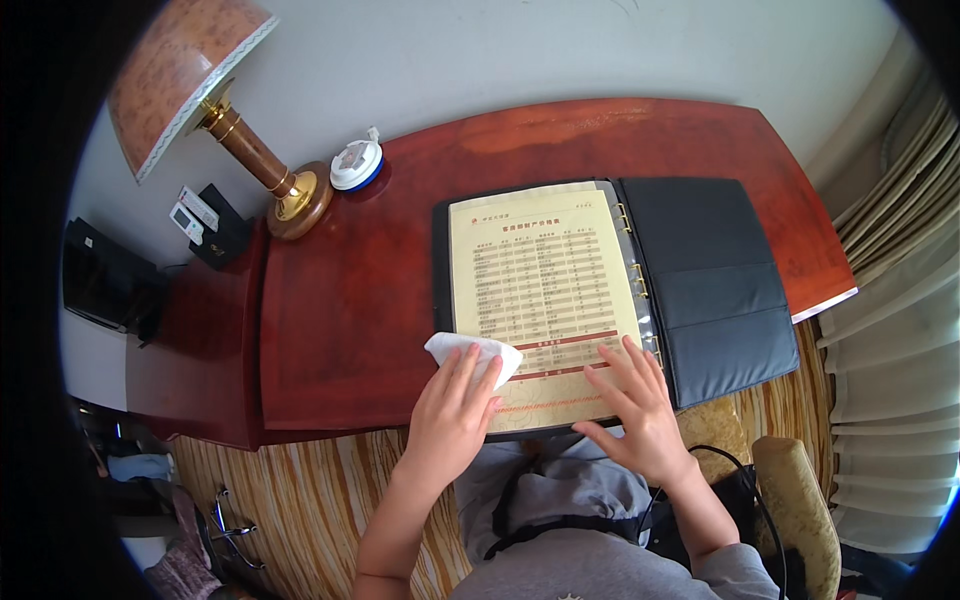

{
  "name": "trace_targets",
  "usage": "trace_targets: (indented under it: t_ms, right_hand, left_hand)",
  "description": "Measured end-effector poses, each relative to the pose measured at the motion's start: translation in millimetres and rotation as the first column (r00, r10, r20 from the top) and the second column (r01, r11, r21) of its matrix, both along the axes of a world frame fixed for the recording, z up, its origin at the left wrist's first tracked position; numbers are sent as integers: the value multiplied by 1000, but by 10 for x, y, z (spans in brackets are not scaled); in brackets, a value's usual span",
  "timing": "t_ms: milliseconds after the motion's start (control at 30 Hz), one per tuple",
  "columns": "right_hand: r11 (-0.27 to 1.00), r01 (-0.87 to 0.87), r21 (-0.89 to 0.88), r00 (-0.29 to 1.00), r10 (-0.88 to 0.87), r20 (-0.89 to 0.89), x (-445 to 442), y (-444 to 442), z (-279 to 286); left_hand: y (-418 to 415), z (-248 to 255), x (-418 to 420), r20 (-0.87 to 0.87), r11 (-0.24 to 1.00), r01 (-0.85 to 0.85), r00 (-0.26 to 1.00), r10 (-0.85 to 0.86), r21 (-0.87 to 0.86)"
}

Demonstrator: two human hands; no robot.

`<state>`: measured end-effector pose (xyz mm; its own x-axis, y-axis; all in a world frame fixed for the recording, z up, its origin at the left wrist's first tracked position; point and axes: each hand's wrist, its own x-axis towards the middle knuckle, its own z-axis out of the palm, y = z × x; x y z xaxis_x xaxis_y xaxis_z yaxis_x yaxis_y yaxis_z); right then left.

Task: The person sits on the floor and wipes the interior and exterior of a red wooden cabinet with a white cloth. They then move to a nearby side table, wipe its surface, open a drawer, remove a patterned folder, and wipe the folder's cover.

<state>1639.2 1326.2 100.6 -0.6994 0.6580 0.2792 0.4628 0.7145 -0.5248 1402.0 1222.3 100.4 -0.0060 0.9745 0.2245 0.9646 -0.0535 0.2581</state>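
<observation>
A black ring binder lies unfolded on a red-brown wooden desk. On its left side is a cream printed sheet with a table and red headings; metal rings run along its right edge. My left hand presses a folded white cloth or tissue on the sheet's lower left corner, fingers on top of it. My right hand is spread over the sheet's lower right part, fingertips on or just above it, holding nothing.
At the desk's back left stand a table lamp and a round white and blue device. Remote controls sit in a black holder further left, near a black monitor or box. A curtain hangs at right, behind a yellowish upholstered chair.
</observation>
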Motion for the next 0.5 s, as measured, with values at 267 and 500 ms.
trace_targets:
  t_ms: [267, 500]
  right_hand:
    - [998, -50, 27, 983, 45, 178, -8, 2, -5]
    - [997, -52, 55, 982, 41, 185, -5, -17, -87]
  left_hand:
    - [-18, 15, 220, -57, 985, 148, 988, -143, 94]
    - [380, 41, -70, -25, 993, 21, 1000, -19, 113]
